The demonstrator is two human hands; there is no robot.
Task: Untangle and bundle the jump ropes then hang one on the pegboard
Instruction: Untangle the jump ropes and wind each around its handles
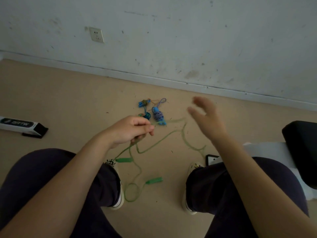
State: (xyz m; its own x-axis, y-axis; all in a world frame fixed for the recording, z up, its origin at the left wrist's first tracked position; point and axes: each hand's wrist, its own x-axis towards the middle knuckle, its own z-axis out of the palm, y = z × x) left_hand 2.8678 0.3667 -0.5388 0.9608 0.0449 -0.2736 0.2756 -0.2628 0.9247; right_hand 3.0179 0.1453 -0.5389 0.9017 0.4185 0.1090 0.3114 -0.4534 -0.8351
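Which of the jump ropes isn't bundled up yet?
The green jump rope: it sprawls loose across the floor, one end pinched in the left hand. The blue-and-white striped rope and blue-handled rope are wound up.

The tan floor meets a scuffed white wall. On it lie a loose green rope with two green handles, a wound blue-and-white rope and a small blue tangle near the wall, and a white-and-black box at left. Two shoes stand on it.
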